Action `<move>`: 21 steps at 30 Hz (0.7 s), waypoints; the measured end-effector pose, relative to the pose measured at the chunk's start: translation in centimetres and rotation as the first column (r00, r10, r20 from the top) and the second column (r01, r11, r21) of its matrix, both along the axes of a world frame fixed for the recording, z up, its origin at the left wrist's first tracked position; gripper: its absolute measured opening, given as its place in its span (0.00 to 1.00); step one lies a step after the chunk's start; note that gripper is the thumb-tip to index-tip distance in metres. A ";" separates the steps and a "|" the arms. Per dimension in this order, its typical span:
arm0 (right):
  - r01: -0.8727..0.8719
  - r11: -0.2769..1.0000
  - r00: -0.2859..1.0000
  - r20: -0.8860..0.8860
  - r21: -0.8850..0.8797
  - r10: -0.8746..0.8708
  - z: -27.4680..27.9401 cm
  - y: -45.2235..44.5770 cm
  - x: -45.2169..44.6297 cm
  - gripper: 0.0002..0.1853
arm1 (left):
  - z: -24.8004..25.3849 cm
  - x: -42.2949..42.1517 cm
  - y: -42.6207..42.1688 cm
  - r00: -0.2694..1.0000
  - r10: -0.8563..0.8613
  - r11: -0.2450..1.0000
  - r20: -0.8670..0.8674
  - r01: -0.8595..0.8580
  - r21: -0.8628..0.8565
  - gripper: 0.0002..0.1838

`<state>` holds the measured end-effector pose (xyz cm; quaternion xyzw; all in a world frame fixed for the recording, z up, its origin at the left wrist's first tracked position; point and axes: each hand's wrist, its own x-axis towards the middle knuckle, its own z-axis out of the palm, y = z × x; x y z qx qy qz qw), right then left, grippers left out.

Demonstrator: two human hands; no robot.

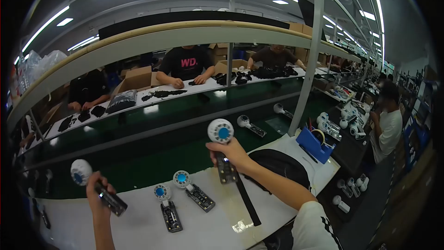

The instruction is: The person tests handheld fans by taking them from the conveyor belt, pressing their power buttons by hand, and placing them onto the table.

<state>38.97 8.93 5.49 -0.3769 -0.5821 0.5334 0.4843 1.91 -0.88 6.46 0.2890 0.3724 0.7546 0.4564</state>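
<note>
My left hand [98, 190] is closed around a handheld fan [111, 201], its white round head tilted up to the left and its dark handle pointing down to the right. My right hand [230, 153] grips another handheld fan [220, 131], held upright above the table's far edge. Its head has a blue centre, and a small light shows on its dark handle. Between my hands, two more fans, a left one [171, 216] and a right one [200, 197], lie on the white tabletop [134, 224] with circuit parts visible in their handles.
Beyond the table runs a green conveyor belt [152, 163] carrying other fans [252, 126]. A black bag [280, 169], a black strap [248, 199] and a blue tape dispenser [314, 146] are on my right. A metal post [309, 74] rises there. Several people work across and beside the line.
</note>
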 end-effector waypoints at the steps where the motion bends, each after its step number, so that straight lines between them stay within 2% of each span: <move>1: 0.065 0.997 0.984 0.162 0.028 -0.069 -0.5 2.2 -0.3 0.13 | -0.9 -0.8 2.5 0.939 -0.005 0.992 -0.344 -0.040 -0.123 0.09; 2: 0.164 0.964 0.919 0.322 0.211 -0.227 -2.7 5.3 -0.8 0.16 | -1.8 -1.8 5.3 0.764 -0.046 0.970 -0.643 -0.119 -0.210 0.09; 3: 0.228 0.888 0.807 0.432 0.399 -0.401 -4.9 8.6 -1.2 0.18 | -2.7 -2.1 7.5 0.763 -0.069 0.949 -0.643 -0.147 -0.277 0.09; 4: 0.234 0.924 0.792 0.492 0.302 -0.361 -6.2 11.3 -1.5 0.22 | -4.0 -2.5 9.5 0.762 -0.090 0.921 -0.641 -0.181 -0.345 0.09; 5: 0.235 0.952 0.780 0.547 0.194 -0.304 -7.5 13.4 -2.0 0.26 | -5.6 -3.2 11.3 0.828 -0.086 0.903 -0.554 -0.171 -0.395 0.09; 6: 0.238 0.951 0.786 0.536 0.196 -0.307 -8.8 15.2 -2.5 0.26 | -7.2 -4.3 13.4 0.886 -0.072 0.885 -0.459 -0.155 -0.438 0.09; 7: 0.264 0.945 0.736 0.593 0.195 -0.328 -10.0 16.7 -3.0 0.30 | -9.5 -6.5 15.6 0.875 -0.135 0.900 -0.464 -0.088 -0.427 0.12; 8: 0.288 0.937 0.679 0.648 0.197 -0.345 -10.8 17.4 -3.5 0.33 | -12.2 -8.6 18.1 0.772 -0.098 0.904 -0.628 -0.194 -0.380 0.15; 9: 0.322 0.924 0.666 0.645 0.205 -0.375 -11.0 17.1 -4.1 0.35 | -11.9 -8.3 18.8 0.640 -0.058 0.903 -0.766 -0.293 -0.313 0.17; 10: 0.315 0.925 0.667 0.644 0.212 -0.374 -10.7 17.4 -4.2 0.35 | -12.5 -7.8 18.8 0.488 0.064 0.850 -0.871 -0.483 -0.208 0.22; 11: 0.305 0.925 0.580 0.726 0.226 -0.369 -10.6 16.9 -4.4 0.34 | -12.3 -7.6 18.9 0.490 0.069 0.842 -0.869 -0.495 -0.213 0.22; 12: 0.287 0.929 0.483 0.803 0.233 -0.350 -10.9 16.3 -4.4 0.34 | -12.6 -7.6 18.9 0.311 0.037 0.809 -0.950 -0.567 -0.154 0.26; 13: 0.288 0.913 0.459 0.795 0.290 -0.397 -10.9 16.0 -3.7 0.33 | -13.1 -7.9 18.7 0.124 -0.019 0.776 -0.992 -0.624 -0.093 0.30; 14: 0.287 0.894 0.437 0.784 0.344 -0.442 -10.6 15.9 -2.5 0.31 | -13.4 -8.5 18.7 0.092 -0.121 0.762 -0.988 -0.629 -0.152 0.36; 15: 0.290 0.827 0.298 0.775 0.482 -0.557 -10.6 15.8 -1.1 0.30 | -14.0 -9.2 18.8 0.106 -0.137 0.746 -0.985 -0.643 -0.173 0.36; 16: 0.236 0.707 0.085 0.711 0.666 -0.698 -11.1 15.9 0.8 0.30 | -14.6 -9.8 18.8 0.061 -0.118 0.738 -0.991 -0.663 -0.128 0.36; 17: 0.248 0.708 0.028 0.726 0.661 -0.687 -10.6 15.8 2.8 0.31 | -15.0 -10.3 18.5 0.015 -0.105 0.727 -0.994 -0.681 -0.087 0.35; 18: 0.275 0.720 -0.102 0.764 0.638 -0.638 -11.1 16.5 4.9 0.34 | -14.7 -10.0 17.7 -0.039 -0.022 0.731 -0.999 -0.682 0.010 0.34; 19: 0.333 0.704 -0.168 0.774 0.627 -0.611 -12.2 17.2 6.9 0.33 | -13.8 -9.0 16.7 -0.096 0.060 0.724 -0.994 -0.681 0.109 0.33; 21: 0.475 0.845 -0.013 0.962 0.247 -0.274 -11.9 18.0 9.6 0.34 | -9.9 -6.0 14.2 -0.321 0.268 0.749 -0.908 -0.523 0.406 0.23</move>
